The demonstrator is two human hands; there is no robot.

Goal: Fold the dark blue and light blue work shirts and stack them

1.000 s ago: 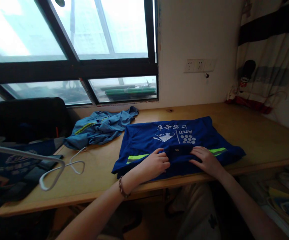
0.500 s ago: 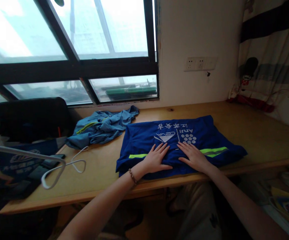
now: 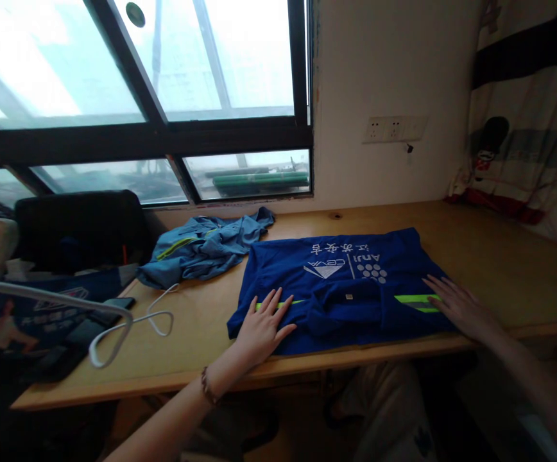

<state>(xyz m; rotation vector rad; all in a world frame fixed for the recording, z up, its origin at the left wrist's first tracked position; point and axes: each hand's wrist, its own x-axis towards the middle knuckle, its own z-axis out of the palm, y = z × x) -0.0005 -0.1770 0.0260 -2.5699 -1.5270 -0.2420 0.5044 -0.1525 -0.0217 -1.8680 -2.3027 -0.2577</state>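
A blue work shirt (image 3: 278, 266) lies folded on the wooden table, its white logos and lettering upside down to me. Its collar (image 3: 346, 308) shows at the near side, between my hands. My left hand (image 3: 262, 324) rests flat on the shirt's left part, fingers spread across a yellow-green reflective strip. Over at the shirt's right edge, my right hand (image 3: 459, 308) lies with fingers stretched out, touching the end of the other strip. Neither hand grips the cloth.
Left of the shirt, a crumpled lighter blue garment (image 3: 201, 247) lies on the table (image 3: 163, 350). A white cable or curved rod (image 3: 115, 321) crosses the table's left side. A black bag-like object (image 3: 81, 224) stands by the window. Wall sockets (image 3: 394, 129) are above the table.
My hands have moved apart from the shirt's middle, left hand to the left and right hand to its right edge. The collar between them is now uncovered. The view has shifted slightly.
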